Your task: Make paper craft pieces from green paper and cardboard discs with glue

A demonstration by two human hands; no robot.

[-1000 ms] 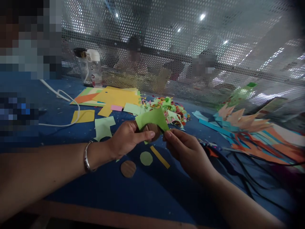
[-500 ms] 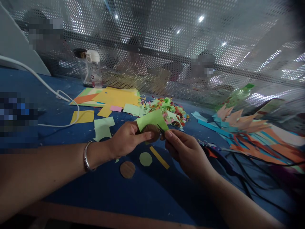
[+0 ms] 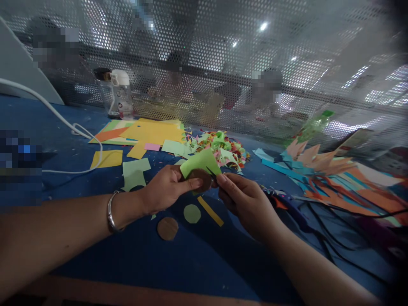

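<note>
My left hand [image 3: 167, 187] pinches a brown cardboard disc [image 3: 204, 180] against a bright green sheet of paper [image 3: 202, 160], thumb on the disc. Close by on the right, my right hand [image 3: 240, 193] is closed around scissors [image 3: 211, 171]; only their dark blades show, lying at the paper's right edge beside the disc, and the handles are hidden by my fingers. Below the hands, a second cardboard disc [image 3: 167, 228], a pale green paper disc [image 3: 192, 213] and a narrow yellow paper strip [image 3: 210, 211] lie on the blue table [image 3: 191, 263].
Behind are stacked coloured sheets [image 3: 153, 129], a heap of paper scraps [image 3: 223, 144] and two bottles [image 3: 124, 95] before a perforated screen [image 3: 204, 63]. A white cable [image 3: 47, 106] runs at left. To the right lie a glue gun [image 3: 293, 212], black cables and folded paper pieces [image 3: 315, 159].
The view has shifted slightly, so most things sit a little further left. The scissor blades appear to have moved slightly against the green paper; both hands keep their hold.
</note>
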